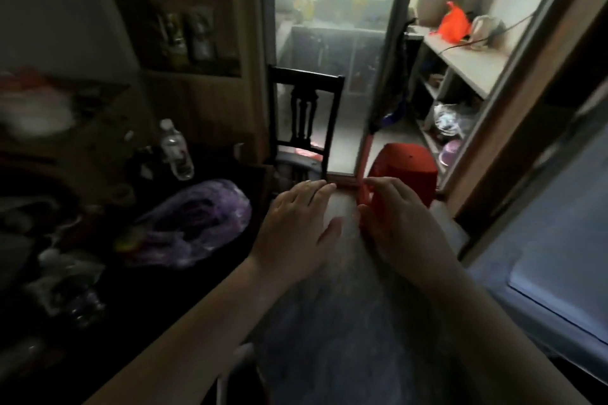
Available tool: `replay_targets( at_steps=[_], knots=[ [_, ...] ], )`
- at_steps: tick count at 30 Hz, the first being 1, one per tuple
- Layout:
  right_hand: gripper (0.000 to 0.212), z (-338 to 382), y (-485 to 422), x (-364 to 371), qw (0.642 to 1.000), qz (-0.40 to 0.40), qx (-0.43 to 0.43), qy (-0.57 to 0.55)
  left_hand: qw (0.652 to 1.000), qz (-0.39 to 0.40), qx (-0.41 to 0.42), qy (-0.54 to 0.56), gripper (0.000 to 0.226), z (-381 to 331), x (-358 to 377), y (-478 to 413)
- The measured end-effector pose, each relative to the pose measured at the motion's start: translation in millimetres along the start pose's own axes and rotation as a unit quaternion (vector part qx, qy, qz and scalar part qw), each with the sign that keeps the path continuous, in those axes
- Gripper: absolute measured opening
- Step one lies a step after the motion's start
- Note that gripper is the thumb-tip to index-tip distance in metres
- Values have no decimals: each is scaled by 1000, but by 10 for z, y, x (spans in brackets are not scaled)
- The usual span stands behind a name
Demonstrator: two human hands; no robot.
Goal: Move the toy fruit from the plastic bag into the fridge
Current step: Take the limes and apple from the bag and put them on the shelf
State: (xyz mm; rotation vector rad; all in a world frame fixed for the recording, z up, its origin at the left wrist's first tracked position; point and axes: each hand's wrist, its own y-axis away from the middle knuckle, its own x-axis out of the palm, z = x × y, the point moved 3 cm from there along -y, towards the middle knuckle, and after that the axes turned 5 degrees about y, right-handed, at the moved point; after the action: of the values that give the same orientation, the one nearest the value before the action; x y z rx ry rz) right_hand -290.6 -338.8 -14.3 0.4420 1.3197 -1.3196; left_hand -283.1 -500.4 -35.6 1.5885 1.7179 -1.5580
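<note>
From my feed, the see-through purple plastic bag (pixel 197 223) lies slumped on its side on the dark table (pixel 171 293) to the left, with coloured shapes showing dimly through the film. I take those for the toy fruit yet to be moved. A clear plastic water bottle (pixel 176 151) stands just behind it. The pale bluish-white fridge (pixel 559 256) fills the right edge of the view, well apart from the bag, so each piece has to be carried across the gap between them, and that would explain why both hands hang in mid-air over the floor.

The left hand (pixel 296 227) is spread flat, palm down, with its fingers straight and close together. It touches nothing and carries nothing; my guess is that it is only keeping balance or waiting to help at the fridge.

The right hand (pixel 401 223) sits just beside it. Its fingers are curled, and a small bright red toy piece (pixel 364 204) shows between forefinger and thumb. I judge that it pinches that piece, probably one fruit out of the bag, though the blur hides its shape and a red plastic stool (pixel 408 171) right behind makes the outline hard to separate.

A dark wooden chair (pixel 306 108) stands beyond the hands in the doorway.

The next move, as I read it, is a swing to the right toward the fridge; I cannot tell whether its door is open
</note>
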Motion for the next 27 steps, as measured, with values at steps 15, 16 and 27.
replay_targets(
  at_steps=[15,16,27],
  knots=[
    [38,1046,-936,1693,972,122,-171,-105,962,14,-258,-87,57,1944,-263,974],
    [39,1063,-974,1789,969,131,-178,-108,958,16,-272,-88,58,2012,-246,1019],
    [44,1099,-1564,2766,919,245,-276,-138,909,-12,-408,-87,50,2586,167,1043]
  ],
)
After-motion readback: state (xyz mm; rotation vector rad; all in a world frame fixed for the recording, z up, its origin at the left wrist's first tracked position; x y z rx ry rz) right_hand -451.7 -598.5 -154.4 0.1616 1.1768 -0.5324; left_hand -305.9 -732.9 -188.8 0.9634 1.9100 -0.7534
